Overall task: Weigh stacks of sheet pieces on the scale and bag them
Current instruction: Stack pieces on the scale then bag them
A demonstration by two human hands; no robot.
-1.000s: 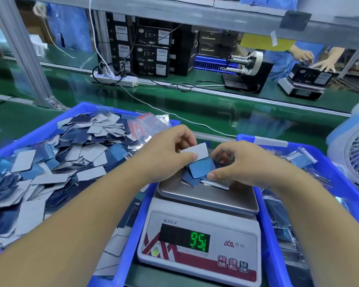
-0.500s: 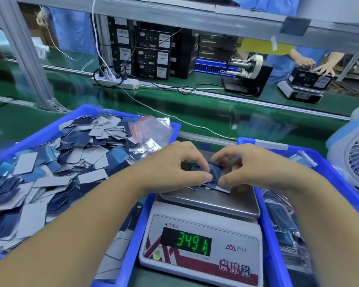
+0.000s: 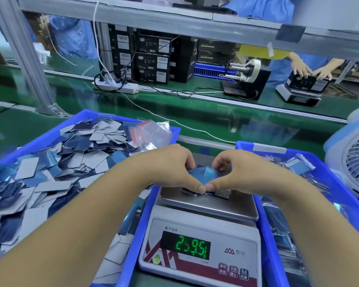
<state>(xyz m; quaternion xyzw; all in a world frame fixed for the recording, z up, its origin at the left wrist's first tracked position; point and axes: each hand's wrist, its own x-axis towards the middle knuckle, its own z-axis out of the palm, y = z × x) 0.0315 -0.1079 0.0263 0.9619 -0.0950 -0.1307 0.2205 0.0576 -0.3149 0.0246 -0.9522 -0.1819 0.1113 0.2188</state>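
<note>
On the left sits a big blue bin (image 3: 39,141) full of loose sheet pieces (image 3: 50,172), some blue and some grey. A bunch of small clear bags with red strips (image 3: 151,133) lies at the back right corner of that bin.

In the middle, between two bins, stands a white digital scale (image 3: 199,245) with a shiny metal plate (image 3: 211,206) on top. Its green numbers are blurry and hard to read. A small stack of blue sheet pieces (image 3: 203,176) rests on the plate. The left hand (image 3: 170,168) curls round the left side of the stack and the right hand (image 3: 238,170) curls round the right side. Both hands grip it, and the two thumbs meet at the front edge.

To the right is a second blue bin (image 3: 344,193) with filled bags (image 3: 301,166) in it. A white fan (image 3: 354,162) stands just beside that bin.

Far behind, across the green belt (image 3: 216,119), are black boxes (image 3: 153,59), a power strip (image 3: 116,87) and another person's hands on a second scale (image 3: 298,94)
</note>
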